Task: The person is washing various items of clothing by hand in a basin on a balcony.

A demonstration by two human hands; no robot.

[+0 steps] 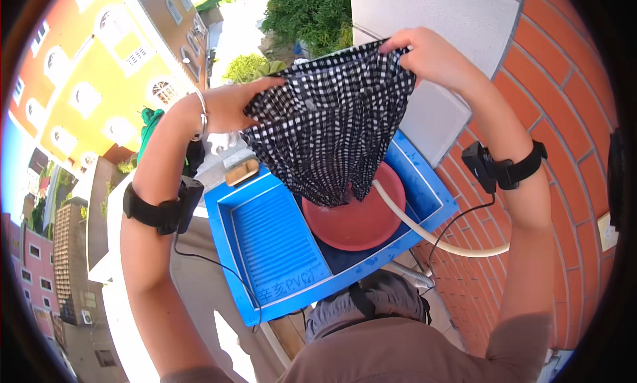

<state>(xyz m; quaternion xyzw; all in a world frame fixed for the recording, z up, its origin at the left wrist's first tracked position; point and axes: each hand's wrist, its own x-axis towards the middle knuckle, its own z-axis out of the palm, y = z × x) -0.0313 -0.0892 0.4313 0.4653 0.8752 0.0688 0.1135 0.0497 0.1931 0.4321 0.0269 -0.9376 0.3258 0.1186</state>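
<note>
Head view: left hand (240,103) and right hand (424,55) each pinch a waist-side corner of a black-and-white checked garment (332,127), spread above a red basin (358,236) in a blue washtub (229,287). Loose pinch could drop a corner; low hem could snag the cream hose (458,250) crossing the basin rim. Wrist-strap cables (222,269) might catch too. Brick wall (557,263) limits right-side room; tan block (242,173) near left.
</note>
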